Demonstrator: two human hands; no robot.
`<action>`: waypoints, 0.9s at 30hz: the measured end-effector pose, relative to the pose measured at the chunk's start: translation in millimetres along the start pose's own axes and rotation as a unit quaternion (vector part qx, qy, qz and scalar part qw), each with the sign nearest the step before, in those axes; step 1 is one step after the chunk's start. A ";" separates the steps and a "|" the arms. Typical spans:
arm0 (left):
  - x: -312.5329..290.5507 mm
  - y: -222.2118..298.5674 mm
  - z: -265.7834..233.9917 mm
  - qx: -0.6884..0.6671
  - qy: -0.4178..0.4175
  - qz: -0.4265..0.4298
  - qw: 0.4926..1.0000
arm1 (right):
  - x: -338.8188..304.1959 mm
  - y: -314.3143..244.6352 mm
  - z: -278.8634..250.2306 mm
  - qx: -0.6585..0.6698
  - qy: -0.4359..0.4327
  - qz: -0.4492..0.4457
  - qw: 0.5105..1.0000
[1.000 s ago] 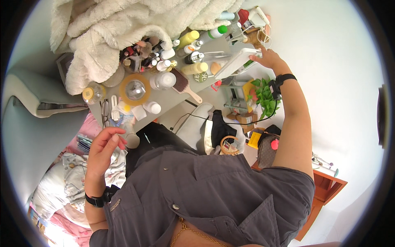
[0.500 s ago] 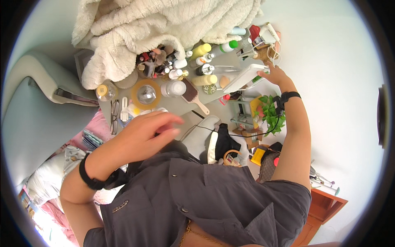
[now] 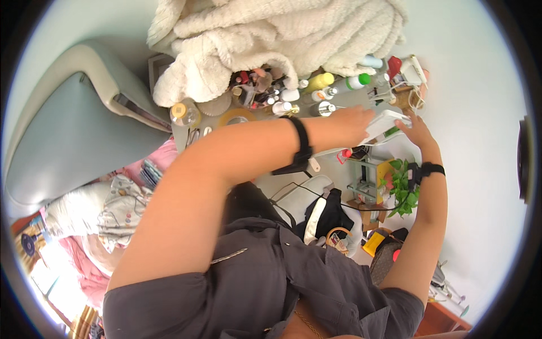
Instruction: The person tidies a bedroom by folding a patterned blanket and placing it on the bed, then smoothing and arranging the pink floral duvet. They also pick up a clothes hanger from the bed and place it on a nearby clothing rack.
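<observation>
A white flat rectangular object (image 3: 385, 121) with a raised rim is tilted at the right end of the dressing table; I cannot make out its exact kind. My right hand (image 3: 416, 131) grips its right edge, the thumb lying over the rim. At its left side is my left hand (image 3: 351, 125), reaching across the table; its fingers are blurred and partly hidden, so contact is unclear. My left forearm covers much of the table's front, including most of the hairbrush, whose handle tip (image 3: 314, 164) still shows. A white-capped bottle (image 3: 323, 109) stands near my left wrist.
Several bottles, including a yellow one (image 3: 320, 82) and a green-capped one (image 3: 357, 82), line the table beneath a cream fluffy blanket (image 3: 271, 39). A leafy plant (image 3: 402, 189) and a glass-shelved rack (image 3: 364, 183) stand below the right hand. A grey-blue headboard (image 3: 79, 141) is at left.
My left hand has swung right and away from me, from the table's front to the white object. My right hand still holds that object. The whole view has shifted.
</observation>
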State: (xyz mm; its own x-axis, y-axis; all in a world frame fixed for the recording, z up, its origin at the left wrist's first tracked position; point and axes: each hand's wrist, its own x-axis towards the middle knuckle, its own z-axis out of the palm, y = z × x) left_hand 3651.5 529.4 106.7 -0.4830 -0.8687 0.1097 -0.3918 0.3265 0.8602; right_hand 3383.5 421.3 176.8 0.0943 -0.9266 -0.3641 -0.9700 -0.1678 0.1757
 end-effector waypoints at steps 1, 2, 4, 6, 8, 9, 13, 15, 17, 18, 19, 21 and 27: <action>10.6 -2.6 7.9 0.009 0.011 0.000 1.000 | 0.3 7.5 2.7 0.017 0.007 -0.011 1.000; 20.3 -5.4 15.4 0.018 0.022 -0.001 1.000 | 1.9 15.3 4.1 0.028 0.012 -0.025 0.999; 38.3 -3.0 21.5 0.007 0.050 -0.022 0.998 | 10.3 34.0 7.2 0.052 0.023 -0.055 0.997; 53.4 -5.2 30.2 -0.008 0.080 -0.041 0.996 | 17.2 53.9 11.7 0.093 0.043 -0.063 0.993; 67.7 -7.6 40.0 -0.024 0.102 -0.046 0.993 | 24.3 64.5 17.8 0.132 0.051 -0.059 0.988; 74.3 -7.8 48.5 -0.036 0.102 -0.037 0.993 | 16.7 75.7 14.6 0.142 0.051 -0.046 0.988; 93.7 -11.3 66.1 -0.079 0.076 -0.004 0.994 | 16.6 114.4 29.6 0.170 0.100 -0.082 0.977; 104.0 -14.8 64.5 -0.063 0.072 -0.050 0.994 | 36.2 117.4 38.8 0.186 0.135 -0.132 0.964; 110.6 -10.8 63.8 -0.027 0.093 -0.043 0.994 | 48.8 138.7 43.4 0.134 0.167 -0.124 0.969; 113.2 -11.0 66.9 -0.022 0.120 -0.012 0.992 | 48.4 143.2 45.2 0.150 0.148 -0.074 0.975; 116.7 -10.5 68.8 0.000 0.116 -0.008 0.993 | 47.5 144.1 46.4 0.168 0.149 -0.048 0.973; 121.4 -15.7 70.5 0.051 0.103 -0.016 0.993 | 49.1 142.1 56.5 0.215 0.138 -0.006 0.967; 125.0 3.2 54.4 0.079 -0.018 -0.028 0.996 | 35.3 121.2 62.5 0.461 0.094 0.073 0.879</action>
State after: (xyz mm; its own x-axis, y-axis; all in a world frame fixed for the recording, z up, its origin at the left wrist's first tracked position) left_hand 3547.3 442.1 96.1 -0.4837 -0.8742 0.0427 -0.5365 0.3347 0.7747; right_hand 3255.3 389.3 128.1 -0.0945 -0.9694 -0.2265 -0.7354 0.2213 -0.6405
